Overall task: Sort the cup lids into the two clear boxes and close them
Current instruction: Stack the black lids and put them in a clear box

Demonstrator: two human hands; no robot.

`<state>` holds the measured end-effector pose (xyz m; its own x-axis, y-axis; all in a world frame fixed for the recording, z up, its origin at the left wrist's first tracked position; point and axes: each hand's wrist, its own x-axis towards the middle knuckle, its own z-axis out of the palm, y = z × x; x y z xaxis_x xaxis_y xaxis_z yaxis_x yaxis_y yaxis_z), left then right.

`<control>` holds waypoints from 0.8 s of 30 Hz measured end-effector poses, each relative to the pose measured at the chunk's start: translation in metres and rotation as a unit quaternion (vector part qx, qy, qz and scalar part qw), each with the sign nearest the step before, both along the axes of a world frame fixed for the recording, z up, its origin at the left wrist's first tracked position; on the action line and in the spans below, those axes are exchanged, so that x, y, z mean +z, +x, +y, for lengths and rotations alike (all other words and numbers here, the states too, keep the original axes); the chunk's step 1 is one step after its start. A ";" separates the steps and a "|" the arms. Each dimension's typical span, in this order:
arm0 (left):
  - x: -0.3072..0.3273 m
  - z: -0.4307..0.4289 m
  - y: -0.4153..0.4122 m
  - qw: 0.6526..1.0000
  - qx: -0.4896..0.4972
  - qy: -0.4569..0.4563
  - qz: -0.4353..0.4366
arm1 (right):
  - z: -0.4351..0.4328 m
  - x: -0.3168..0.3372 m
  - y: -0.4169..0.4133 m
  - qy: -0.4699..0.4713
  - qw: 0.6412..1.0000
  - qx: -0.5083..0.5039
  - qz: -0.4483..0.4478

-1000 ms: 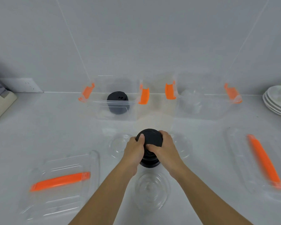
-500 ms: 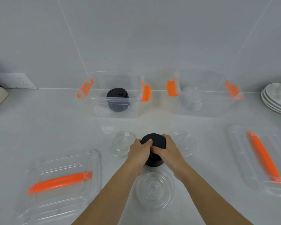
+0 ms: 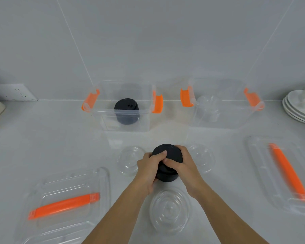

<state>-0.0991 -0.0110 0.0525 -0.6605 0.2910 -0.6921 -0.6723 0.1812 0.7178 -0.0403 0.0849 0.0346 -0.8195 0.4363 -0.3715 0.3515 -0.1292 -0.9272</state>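
Item: stack of black cup lids (image 3: 166, 162), centre of the frame, on the white counter (image 3: 42, 141). Your left hand (image 3: 149, 170) and right hand (image 3: 185, 169) are both wrapped around it, fingers curled closed on its sides, thumbs over the top lid. Handling, by judgement: light, thin moulded plastic, fairly stiff but loosely nested, so the column may shear or shed lids if squeezed only near the top; keep hold low on the sides and carry it level. Destination, likely: the left clear box (image 3: 123, 110), upper centre-left, open, already holding another black stack (image 3: 126, 111). The right clear box (image 3: 224, 104), upper right, holds what look like clear lids. Loose clear lids lie just beside your hands: one at left (image 3: 129, 160), one at right (image 3: 203, 158), one below (image 3: 170, 211); they look slippery and easily knocked. The box's near wall must be cleared. Two box covers with orange handles lie lower left (image 3: 65, 206) and right (image 3: 282, 171), out of the path. White plates (image 3: 299, 106) stand at the far right edge.
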 end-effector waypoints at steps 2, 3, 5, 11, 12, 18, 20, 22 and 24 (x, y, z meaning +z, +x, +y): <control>0.004 -0.001 0.000 1.000 -0.008 0.004 0.014 | 0.002 0.002 0.001 -0.004 1.000 -0.002 0.017; 0.006 -0.001 0.000 1.000 -0.015 0.008 0.020 | 0.003 0.002 0.002 -0.008 1.000 -0.004 0.026; 0.012 -0.002 0.000 0.999 -0.027 0.024 0.029 | 0.003 0.004 0.003 -0.015 0.999 -0.013 0.042; 0.029 -0.008 -0.008 0.995 -0.046 0.061 0.057 | 0.000 0.021 -0.001 -0.035 0.995 -0.015 0.093; 0.033 -0.010 -0.009 0.995 -0.049 0.065 0.057 | -0.001 0.026 -0.003 -0.042 0.994 -0.010 0.104; 0.057 -0.020 -0.021 0.989 -0.037 0.084 0.112 | -0.009 0.050 -0.020 -0.042 0.988 -0.019 0.150; 0.067 -0.024 -0.028 0.987 -0.029 0.088 0.130 | -0.012 0.059 -0.029 -0.029 0.986 -0.015 0.162; 0.077 -0.027 -0.036 0.985 -0.016 0.090 0.147 | -0.014 0.068 -0.040 -0.018 0.985 -0.006 0.172; 0.087 -0.029 -0.045 0.983 0.001 0.093 0.160 | -0.015 0.077 -0.053 -0.010 0.984 0.003 0.179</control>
<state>-0.1443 -0.0404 0.1399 -0.8363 0.3906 -0.3847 -0.4078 0.0258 0.9127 -0.0929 0.0697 0.1119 -0.9020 0.4265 -0.0675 0.0045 -0.1470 -0.9891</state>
